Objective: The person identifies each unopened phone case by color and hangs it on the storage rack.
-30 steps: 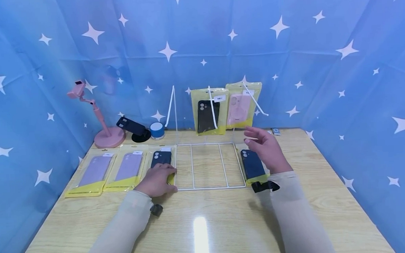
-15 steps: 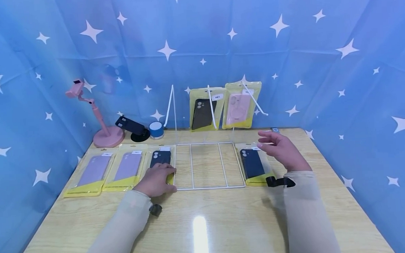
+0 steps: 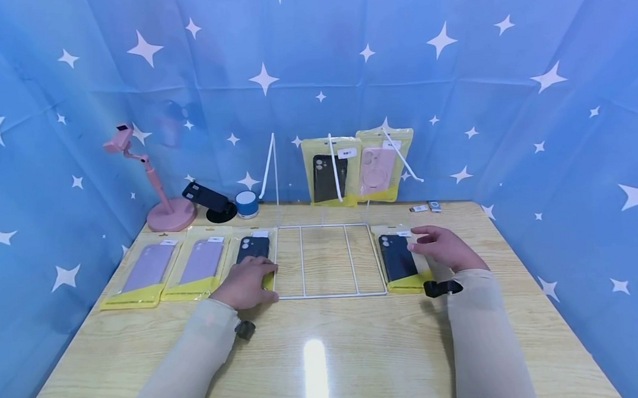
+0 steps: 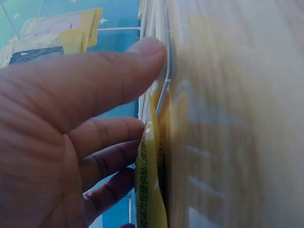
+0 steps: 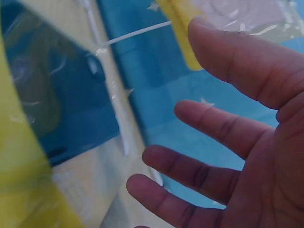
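My left hand (image 3: 246,282) rests at the left edge of a white wire rack (image 3: 327,295), over a bagged dark phone case (image 3: 254,246). In the left wrist view its thumb (image 4: 114,78) lies by the rack's wire and the fingers meet the bag's yellow edge (image 4: 151,185). My right hand (image 3: 448,248) hovers with spread fingers at the upper right edge of another bagged dark phone case (image 3: 397,258), which lies right of the rack; whether it touches is unclear. A bagged black phone case (image 3: 322,184) and a bagged pink phone case (image 3: 378,171) hang on the rack's hooks.
Two bagged purple phone cases (image 3: 150,267) (image 3: 201,262) lie at the left. Behind them stand a pink stand (image 3: 171,215), a black phone holder (image 3: 208,198) and a blue-and-white round object (image 3: 247,204). The rack's left hook (image 3: 266,168) sticks out. Two small items (image 3: 426,207) lie at the back right.
My right hand has moved right and down from near the hanging pink case to the bag right of the rack. The hanging black case swung left and back. My left hand stayed put.
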`<move>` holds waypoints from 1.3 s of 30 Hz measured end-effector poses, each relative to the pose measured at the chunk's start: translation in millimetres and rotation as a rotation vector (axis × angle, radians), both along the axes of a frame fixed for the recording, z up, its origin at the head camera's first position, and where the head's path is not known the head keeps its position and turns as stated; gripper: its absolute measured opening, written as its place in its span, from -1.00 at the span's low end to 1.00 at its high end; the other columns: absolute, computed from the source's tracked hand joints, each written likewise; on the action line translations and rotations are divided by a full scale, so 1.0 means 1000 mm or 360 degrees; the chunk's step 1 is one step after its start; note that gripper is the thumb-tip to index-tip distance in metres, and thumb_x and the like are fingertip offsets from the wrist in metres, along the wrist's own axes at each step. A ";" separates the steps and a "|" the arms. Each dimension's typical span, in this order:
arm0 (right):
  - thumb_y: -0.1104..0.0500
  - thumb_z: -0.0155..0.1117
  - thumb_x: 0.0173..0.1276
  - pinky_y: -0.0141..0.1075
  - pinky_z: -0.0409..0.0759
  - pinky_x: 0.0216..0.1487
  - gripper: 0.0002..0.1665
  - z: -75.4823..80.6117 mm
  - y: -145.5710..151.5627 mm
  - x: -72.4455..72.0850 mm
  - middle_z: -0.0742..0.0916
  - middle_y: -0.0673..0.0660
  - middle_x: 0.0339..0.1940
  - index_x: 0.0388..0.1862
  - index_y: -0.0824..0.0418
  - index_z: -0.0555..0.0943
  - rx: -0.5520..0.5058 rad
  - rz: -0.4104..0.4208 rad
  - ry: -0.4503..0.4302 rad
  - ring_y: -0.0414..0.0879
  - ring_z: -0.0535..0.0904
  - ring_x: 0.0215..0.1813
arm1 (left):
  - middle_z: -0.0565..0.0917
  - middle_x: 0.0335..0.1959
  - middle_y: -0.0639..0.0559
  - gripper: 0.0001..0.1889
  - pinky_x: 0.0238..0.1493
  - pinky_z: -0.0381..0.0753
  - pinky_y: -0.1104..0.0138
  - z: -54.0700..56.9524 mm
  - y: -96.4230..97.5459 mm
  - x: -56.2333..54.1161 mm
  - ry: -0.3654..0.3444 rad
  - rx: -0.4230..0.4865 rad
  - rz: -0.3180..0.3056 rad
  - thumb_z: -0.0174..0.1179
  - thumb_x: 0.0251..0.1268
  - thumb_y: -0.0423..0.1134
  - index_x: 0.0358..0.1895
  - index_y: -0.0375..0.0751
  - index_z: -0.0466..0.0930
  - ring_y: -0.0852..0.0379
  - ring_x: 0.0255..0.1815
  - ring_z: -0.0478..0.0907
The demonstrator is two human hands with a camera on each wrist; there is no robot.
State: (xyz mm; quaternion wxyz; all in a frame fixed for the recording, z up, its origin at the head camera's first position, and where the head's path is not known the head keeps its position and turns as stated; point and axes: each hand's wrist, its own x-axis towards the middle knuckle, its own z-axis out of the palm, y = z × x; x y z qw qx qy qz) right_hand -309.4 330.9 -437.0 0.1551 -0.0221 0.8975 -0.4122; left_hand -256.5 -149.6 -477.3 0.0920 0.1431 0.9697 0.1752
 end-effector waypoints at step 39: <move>-0.19 0.63 0.20 0.39 0.43 0.40 0.43 -0.025 -0.030 -0.006 0.21 0.50 0.66 0.77 0.12 -0.09 0.0486 0.0013 -0.0142 0.50 0.25 0.57 | 0.45 0.54 -0.07 -0.23 0.54 0.32 -0.16 -0.001 0.000 -0.002 -0.0035 0.0010 0.0017 0.55 0.19 0.07 0.47 -0.02 0.55 -0.17 0.56 0.29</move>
